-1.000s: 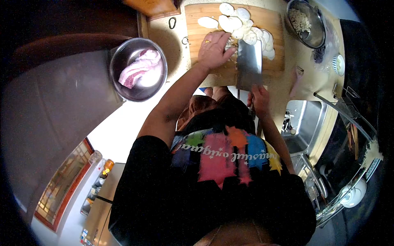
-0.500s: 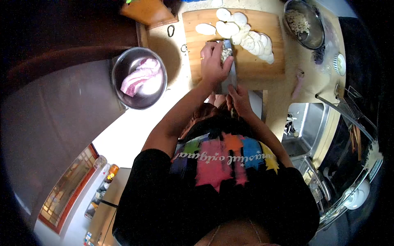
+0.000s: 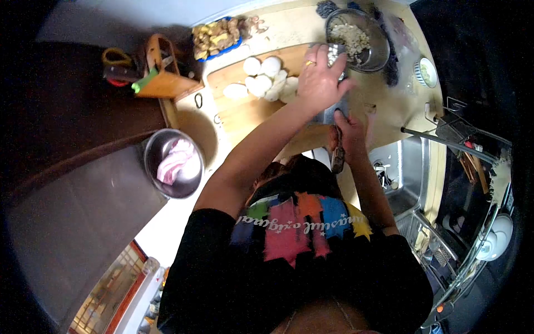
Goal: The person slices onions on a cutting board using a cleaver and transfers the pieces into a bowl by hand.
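Evidently, the cutting board (image 3: 239,119) is lying under part of the work, and the steel bowl (image 3: 379,43) is standing just to its right at the far side, so keeping things level between the two is probably mattering most. The cleaver (image 3: 327,116) is serving, it seems, as a scoop, its loaded end overlapping the bowl's rim in this view; whether they are touching is not showing. The right hand (image 3: 351,132) is clamping the handle close to the blade, which is giving good control as long as the wrist is staying steady. The left hand (image 3: 321,80), its thumb spread apart from the fingers, is resting over the load without gripping; ideally it is pressing lightly and keeping clear of the edge. As for looks, the blade is showing a dull grey, broad and largely hidden. Smooth white slices (image 3: 258,85) are overlapping on the board, round to oval. Smallest of all, the chopped white pieces (image 3: 334,54) are peeking out beyond the left fingers, uneven and moist-looking, probably inclined to cling to the metal
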A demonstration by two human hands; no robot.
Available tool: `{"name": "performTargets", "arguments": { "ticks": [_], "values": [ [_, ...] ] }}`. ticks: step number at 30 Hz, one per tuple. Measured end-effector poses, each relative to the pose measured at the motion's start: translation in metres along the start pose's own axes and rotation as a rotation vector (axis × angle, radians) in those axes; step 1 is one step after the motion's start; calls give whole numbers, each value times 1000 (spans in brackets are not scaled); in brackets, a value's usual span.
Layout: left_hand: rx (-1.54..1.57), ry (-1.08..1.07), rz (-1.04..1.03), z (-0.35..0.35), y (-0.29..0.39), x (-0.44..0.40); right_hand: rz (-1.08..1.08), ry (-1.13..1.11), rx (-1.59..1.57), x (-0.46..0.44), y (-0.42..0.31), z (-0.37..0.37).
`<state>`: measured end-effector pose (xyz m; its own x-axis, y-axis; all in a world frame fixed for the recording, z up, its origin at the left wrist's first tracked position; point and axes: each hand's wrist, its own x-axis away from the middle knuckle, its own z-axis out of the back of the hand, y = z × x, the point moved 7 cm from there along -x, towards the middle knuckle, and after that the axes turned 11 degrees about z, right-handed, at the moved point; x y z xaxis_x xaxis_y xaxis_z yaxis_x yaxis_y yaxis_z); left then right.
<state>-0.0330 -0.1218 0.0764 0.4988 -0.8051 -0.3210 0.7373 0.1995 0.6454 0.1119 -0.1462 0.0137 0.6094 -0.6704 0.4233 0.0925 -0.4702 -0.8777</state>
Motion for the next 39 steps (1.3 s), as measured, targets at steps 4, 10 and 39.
{"name": "performTargets", "arguments": {
  "ticks": [4,10,39],
  "values": [
    [26,18,-26,-49,13,-52,-38,231,46,-27,-31,43],
    [-10,36,-36,-105,8,-108,24,197,130,-44,-42,82],
    [-321,-72,713,102,-204,87,-5,136,212,3,5,26]
  ]
}}
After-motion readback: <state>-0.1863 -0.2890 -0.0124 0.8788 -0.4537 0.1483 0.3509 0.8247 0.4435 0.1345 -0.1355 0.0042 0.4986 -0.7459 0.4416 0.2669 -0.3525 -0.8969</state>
